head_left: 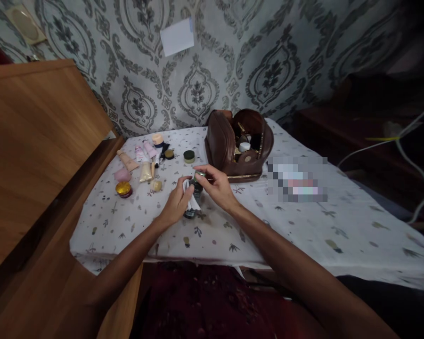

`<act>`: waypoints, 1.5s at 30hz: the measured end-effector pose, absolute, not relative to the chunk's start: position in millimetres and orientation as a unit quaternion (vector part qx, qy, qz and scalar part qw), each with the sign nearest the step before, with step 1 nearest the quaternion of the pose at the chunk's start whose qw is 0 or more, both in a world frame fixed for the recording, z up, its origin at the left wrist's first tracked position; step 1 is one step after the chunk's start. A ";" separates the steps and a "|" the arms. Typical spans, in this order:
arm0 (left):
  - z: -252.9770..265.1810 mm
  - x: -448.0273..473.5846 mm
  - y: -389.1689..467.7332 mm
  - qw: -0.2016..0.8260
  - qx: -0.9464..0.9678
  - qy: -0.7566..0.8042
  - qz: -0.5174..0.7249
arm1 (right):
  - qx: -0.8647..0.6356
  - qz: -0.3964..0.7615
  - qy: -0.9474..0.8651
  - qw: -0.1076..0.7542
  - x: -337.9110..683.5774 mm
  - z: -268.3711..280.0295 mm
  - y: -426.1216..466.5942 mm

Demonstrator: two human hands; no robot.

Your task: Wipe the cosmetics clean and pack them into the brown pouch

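Note:
Over the middle of the table, my left hand (175, 203) is wrapped around a dark container (190, 214) together with a folded white cloth (192, 203). Fingers of my right hand (219, 186) are bent around a small green piece (199, 175) at the container's top; it looks like a lid, though whether it is attached I cannot tell. Beyond the hands sits a jar with a dark green lid (189, 156). The brown bag (219, 146) stands behind my right hand, unzipped, with a white-lidded jar (244, 147) and other small items inside.
Several tubes and jars lie at the left, including a beige tube (127, 160), a cream tube (145, 172), a gold-lidded jar (123, 189) and a peach-lidded jar (158, 140). A blurred-out item (298, 181) rests at the right. A wooden panel (38, 155) borders the table's left side.

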State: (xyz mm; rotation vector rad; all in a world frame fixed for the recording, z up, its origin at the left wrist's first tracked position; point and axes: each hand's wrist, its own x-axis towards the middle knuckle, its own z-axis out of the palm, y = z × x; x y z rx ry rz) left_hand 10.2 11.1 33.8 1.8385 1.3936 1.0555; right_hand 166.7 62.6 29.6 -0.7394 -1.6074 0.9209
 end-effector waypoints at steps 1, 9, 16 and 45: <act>34.7 12.9 14.4 0.306 0.681 0.519 0.416 | -0.309 0.387 -0.682 0.539 166.7 30.0 61.4; 47.7 15.8 30.7 0.396 0.668 0.467 0.422 | -0.305 0.391 -0.653 0.572 167.5 31.9 56.9; 34.8 -14.0 3.7 0.617 0.531 0.453 0.365 | -0.309 0.381 -0.574 0.656 171.1 36.9 59.9; 66.4 -7.6 53.4 0.260 0.392 0.541 0.697 | -0.291 0.584 -0.603 0.459 142.3 14.9 37.5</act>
